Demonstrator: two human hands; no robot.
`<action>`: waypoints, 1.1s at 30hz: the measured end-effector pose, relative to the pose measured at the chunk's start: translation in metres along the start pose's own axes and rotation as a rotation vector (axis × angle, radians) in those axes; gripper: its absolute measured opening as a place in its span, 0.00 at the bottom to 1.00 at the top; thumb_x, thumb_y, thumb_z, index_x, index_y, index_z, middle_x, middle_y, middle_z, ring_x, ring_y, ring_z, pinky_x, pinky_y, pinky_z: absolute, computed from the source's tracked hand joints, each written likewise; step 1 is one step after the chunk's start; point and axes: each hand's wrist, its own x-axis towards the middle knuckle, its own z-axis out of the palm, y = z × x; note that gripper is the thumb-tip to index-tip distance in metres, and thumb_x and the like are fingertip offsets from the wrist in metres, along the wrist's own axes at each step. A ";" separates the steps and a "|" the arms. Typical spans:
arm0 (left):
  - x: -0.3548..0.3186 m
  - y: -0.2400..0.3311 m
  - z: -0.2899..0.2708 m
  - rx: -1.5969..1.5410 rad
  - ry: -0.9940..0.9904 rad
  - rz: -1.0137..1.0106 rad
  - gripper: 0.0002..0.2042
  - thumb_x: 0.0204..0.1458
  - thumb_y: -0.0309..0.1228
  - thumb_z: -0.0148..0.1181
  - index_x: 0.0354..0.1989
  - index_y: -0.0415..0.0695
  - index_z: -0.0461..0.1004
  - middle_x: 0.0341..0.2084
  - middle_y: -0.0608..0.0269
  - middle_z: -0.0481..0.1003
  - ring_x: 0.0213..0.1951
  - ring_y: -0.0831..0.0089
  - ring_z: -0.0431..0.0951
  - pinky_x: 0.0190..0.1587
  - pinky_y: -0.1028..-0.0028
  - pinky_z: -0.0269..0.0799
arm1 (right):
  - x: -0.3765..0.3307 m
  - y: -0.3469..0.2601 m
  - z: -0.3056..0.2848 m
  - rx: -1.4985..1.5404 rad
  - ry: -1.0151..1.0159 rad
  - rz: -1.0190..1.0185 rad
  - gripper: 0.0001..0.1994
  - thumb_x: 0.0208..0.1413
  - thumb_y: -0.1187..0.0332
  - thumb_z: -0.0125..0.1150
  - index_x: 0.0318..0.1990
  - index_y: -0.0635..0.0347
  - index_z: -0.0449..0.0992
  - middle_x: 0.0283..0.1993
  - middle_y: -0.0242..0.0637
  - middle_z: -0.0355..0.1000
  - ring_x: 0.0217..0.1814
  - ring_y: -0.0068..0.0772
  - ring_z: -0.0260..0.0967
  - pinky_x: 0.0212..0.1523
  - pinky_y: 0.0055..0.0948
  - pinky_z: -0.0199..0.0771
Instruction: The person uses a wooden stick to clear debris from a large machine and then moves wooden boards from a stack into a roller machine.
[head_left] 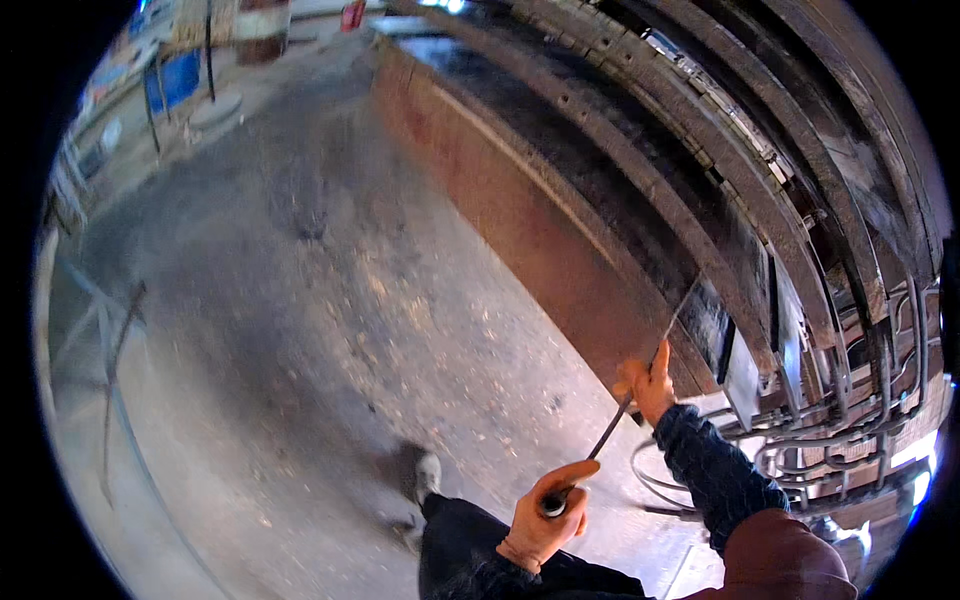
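Illumination was dim and diffuse, brightest at the far top left where daylight entered. The concrete floor [330, 300] was smeared by motion blur across its whole surface. Small blue-white glare spots sat at the top edge and lower right rim. Fisheye distortion bent the curved steel beams [680, 150] strongly; black vignetting filled every corner.

An industrial workshop or plant floor is shown. A rough, stained concrete floor [330, 300] w/ dust and debris is seen. A long rust-brown steel wall [520, 210] is set beside heavy curved dark metal rails [700, 170], w/ bundled metal pipes [850, 420] at the right. Steel framing [110, 350] is seen at left, and a blue panel [175, 80] in the far background.
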 end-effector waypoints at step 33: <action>0.052 0.677 -0.343 0.053 0.413 -0.082 0.22 0.62 0.33 0.55 0.64 0.43 0.71 0.13 0.73 0.56 0.15 0.79 0.56 0.22 0.73 0.57 | 0.371 -0.517 0.338 0.292 -0.300 -0.308 0.10 0.61 0.65 0.65 0.45 0.61 0.79 0.37 0.38 0.79 0.39 0.30 0.78 0.41 0.31 0.78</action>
